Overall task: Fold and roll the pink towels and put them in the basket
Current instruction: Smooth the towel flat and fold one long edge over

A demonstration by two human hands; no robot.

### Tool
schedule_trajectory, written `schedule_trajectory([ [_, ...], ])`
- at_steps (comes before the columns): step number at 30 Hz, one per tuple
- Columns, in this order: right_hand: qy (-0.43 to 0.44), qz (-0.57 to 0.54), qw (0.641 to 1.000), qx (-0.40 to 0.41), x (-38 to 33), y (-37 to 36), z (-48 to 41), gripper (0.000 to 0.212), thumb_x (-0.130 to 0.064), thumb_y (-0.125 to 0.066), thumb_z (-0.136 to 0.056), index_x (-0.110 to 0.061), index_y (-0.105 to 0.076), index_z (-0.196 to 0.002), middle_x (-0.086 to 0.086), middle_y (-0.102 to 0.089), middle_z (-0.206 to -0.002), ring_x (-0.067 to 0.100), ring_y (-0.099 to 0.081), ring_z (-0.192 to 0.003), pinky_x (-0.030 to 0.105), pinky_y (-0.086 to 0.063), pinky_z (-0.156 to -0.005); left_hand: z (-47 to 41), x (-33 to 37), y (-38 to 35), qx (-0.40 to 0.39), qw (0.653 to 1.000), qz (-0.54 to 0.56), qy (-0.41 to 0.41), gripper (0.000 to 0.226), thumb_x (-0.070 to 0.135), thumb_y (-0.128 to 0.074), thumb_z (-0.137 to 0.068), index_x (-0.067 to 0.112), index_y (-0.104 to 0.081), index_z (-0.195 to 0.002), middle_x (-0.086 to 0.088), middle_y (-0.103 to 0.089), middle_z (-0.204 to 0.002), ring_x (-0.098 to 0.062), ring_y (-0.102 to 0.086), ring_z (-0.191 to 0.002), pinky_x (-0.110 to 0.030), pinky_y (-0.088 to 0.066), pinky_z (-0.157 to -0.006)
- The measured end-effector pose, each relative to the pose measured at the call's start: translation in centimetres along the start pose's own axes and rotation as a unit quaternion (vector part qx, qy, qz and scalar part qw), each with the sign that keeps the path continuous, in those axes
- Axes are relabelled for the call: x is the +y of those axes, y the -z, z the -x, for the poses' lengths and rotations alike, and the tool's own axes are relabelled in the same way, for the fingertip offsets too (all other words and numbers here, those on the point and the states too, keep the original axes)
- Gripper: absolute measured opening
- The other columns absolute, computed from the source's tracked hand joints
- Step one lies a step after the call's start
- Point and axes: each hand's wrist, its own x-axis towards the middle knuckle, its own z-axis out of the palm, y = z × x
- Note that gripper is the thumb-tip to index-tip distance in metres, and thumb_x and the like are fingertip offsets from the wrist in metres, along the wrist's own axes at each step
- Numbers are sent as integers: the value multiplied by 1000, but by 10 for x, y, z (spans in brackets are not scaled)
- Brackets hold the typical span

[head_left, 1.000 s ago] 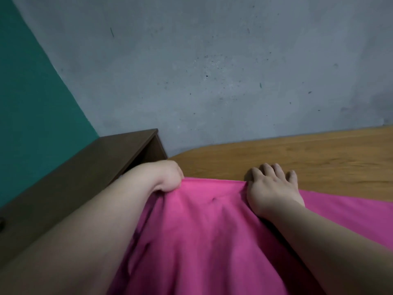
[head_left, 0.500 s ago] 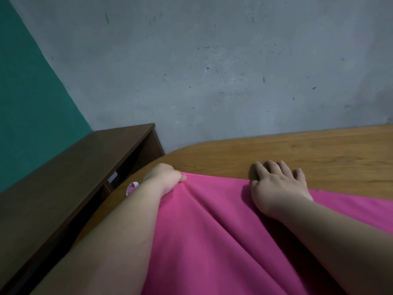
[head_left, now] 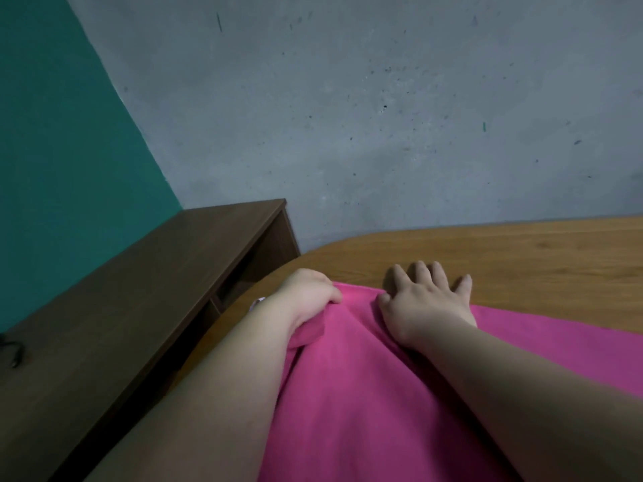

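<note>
Through the head camera I am looking down at a pink towel (head_left: 365,394) that is lying spread over the near part of the wooden table (head_left: 539,252), its far edge running between my two hands. My left hand (head_left: 306,290) is gripping the towel's far left corner, fingers curled round a bunch of fabric that is puckering beneath the wrist. A small white tag (head_left: 256,303) is poking out just beside that wrist. My right hand (head_left: 424,300) is lying flat with fingers spread wide, the palm pressing the towel's far edge and the fingertips reaching onto bare wood. A dark brown shelf unit (head_left: 139,290) is standing just left of the table, against a teal wall (head_left: 52,151) and a grey wall (head_left: 348,116).
</note>
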Motion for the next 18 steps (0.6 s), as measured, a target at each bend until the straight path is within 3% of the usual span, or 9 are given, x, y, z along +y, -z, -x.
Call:
schedule_trajectory([
  [2, 2, 4, 1000, 5, -1, 0, 1, 64, -55, -16, -94, -28, -30, -150, 11, -19, -164, 32, -7, -153, 70, -2, -115, 5, -7, 13, -12, 1000, 20, 6, 7, 9, -70, -72, 6, -73, -78, -8, -61, -64, -21, -52, -58, -28, -40, -57],
  [5, -1, 9, 1000, 11, -3, 1, 0, 65, -55, -14, -94, -27, -31, -150, 10, -21, -162, 32, -9, -152, 70, -3, -114, 8, -10, 41, -53, 997, -52, 1, 7, 8, -71, -79, 13, -70, -74, -8, -52, -60, -18, -42, -48, -23, -30, -51],
  [8, -3, 18, 1000, 12, -3, 0, 0, 64, -55, -13, -94, -28, -32, -149, 10, -25, -160, 31, -12, -151, 70, -5, -114, 2, 0, 62, -10, 987, -158, -38, 6, 16, -74, -88, 21, -77, -90, 5, -66, -78, -8, -57, -68, -17, -39, -58],
  [10, -5, 20, 1000, 11, -3, -1, 0, 64, -55, -12, -94, -28, -33, -148, 9, -26, -160, 31, -13, -151, 70, -6, -114, -7, 8, 64, 19, 979, -196, -54, 10, 17, -70, -91, 21, -78, -97, 5, -67, -88, -9, -60, -79, -18, -41, -68],
  [14, -4, 17, 1000, 12, -4, -1, 0, 64, -56, -13, -94, -28, -33, -148, 9, -25, -160, 32, -12, -151, 70, -5, -114, -25, 1, 46, 43, 979, -197, -42, 10, 19, -67, -94, 20, -76, -91, -1, -74, -98, -17, -64, -86, -22, -44, -77],
  [16, -4, 20, 1000, 12, -4, -1, 1, 64, -55, -12, -95, -28, -31, -150, 9, -22, -162, 32, -10, -152, 70, -5, -115, -30, -13, 35, 53, 979, -194, -41, 11, 29, -65, -97, 23, -71, -91, -1, -72, -100, -18, -64, -91, -28, -48, -83],
  [18, -3, 20, 1000, 14, -3, -1, 2, 65, -55, -12, -96, -27, -28, -152, 9, -19, -164, 32, -8, -152, 70, -4, -115, -34, -26, 27, 77, 972, -218, -46, 19, 41, -59, -98, 26, -61, -88, 3, -68, -95, -18, -62, -89, -35, -51, -81],
])
